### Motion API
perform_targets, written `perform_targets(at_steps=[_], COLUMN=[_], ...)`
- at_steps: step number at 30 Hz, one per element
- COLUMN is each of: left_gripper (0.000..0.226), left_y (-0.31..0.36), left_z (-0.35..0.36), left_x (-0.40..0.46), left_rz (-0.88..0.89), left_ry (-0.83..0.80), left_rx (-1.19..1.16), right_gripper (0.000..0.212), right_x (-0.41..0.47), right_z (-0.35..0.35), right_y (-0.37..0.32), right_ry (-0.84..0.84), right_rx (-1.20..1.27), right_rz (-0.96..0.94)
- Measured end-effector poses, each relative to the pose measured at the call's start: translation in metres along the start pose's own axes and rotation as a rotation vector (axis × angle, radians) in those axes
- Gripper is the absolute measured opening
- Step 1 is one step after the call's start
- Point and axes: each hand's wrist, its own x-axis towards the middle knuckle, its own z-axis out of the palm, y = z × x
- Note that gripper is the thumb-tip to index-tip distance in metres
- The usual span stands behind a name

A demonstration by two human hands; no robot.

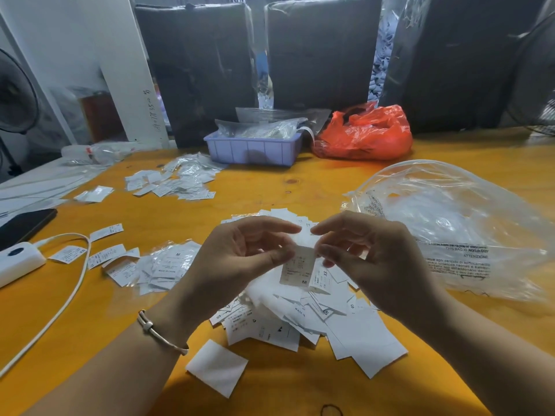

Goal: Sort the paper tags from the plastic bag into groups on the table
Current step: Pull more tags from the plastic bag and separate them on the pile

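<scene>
Head: hands [240,250] pinch tag [297,270] (together).

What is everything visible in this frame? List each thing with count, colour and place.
tag pile: one heap, white, table centre under the hands
held tag: one, white, marked M, pinched between both hands
sorted tag groups: several, white, left half of table
clear plastic bag: one, transparent, right of the pile
red bag: one, far side of table
tray: one, lilac, holds clear packets, left of the red bag
power bank: one, white, with cable, left edge
table: one, yellow-orange
left hand: one, bracelet on wrist, grips the held tag
right hand: one, grips the held tag
</scene>
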Motion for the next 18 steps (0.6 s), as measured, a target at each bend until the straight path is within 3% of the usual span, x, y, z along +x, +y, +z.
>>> perform_targets(at_steps=[12, 15, 18], left_gripper=[0.016, 0.017, 0.005], left_y=[-0.002, -0.003, -0.014], left_z=[-0.014, -0.037, -0.065], left_x=[0.003, 0.007, 0.013], left_rz=[-0.093, -0.204, -0.333], left_ry=[0.028, 0.114, 0.317], left_rx=[0.052, 0.062, 0.153], right_gripper=[0.011, 0.014, 0.016], right_x=[-0.001, 0.002, 0.005], right_z=[0.000, -0.004, -0.009], right_y=[-0.001, 0.003, 0.007], right_ry=[0.061, 0.109, 0.137], right_rx=[-0.041, -0.095, -0.171], right_rz=[0.015, 0.054, 0.075])
